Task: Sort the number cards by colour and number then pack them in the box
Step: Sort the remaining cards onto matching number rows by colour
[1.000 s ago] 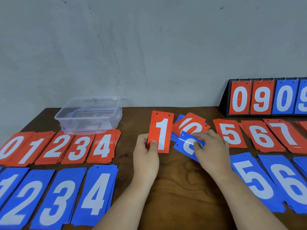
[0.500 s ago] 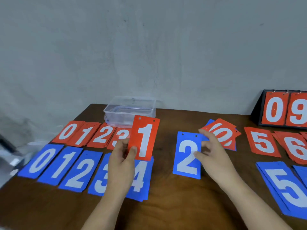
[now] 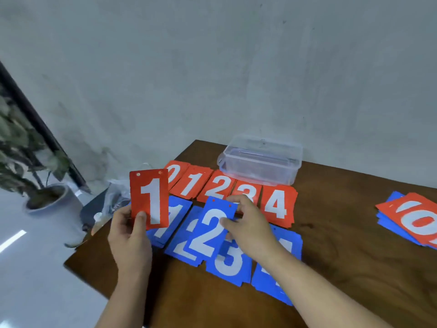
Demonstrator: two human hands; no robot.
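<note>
The left hand [image 3: 128, 235] holds a red 1 card [image 3: 149, 197] upright over the counter's [image 3: 343, 245] left edge, thumb on its face. The right hand [image 3: 248, 223] has its fingers [image 3: 236, 202] pinching a blue 2 card [image 3: 212, 230] by its right edge, over the blue 2 pile [image 3: 179, 248] and overlapping the blue 3 pile [image 3: 229, 263]. The clear box [image 3: 260, 162] stands at the far edge, behind the row of red piles [image 3: 220, 185].

Red card [image 3: 149, 200] "1", blue card [image 3: 210, 230] "2".

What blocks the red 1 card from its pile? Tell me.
Nothing visible. The left hand holds the red 1 card up just left of the red 1 pile, whose top shows uncovered. The right hand and its blue 2 sit nearer, over the blue piles.
</note>
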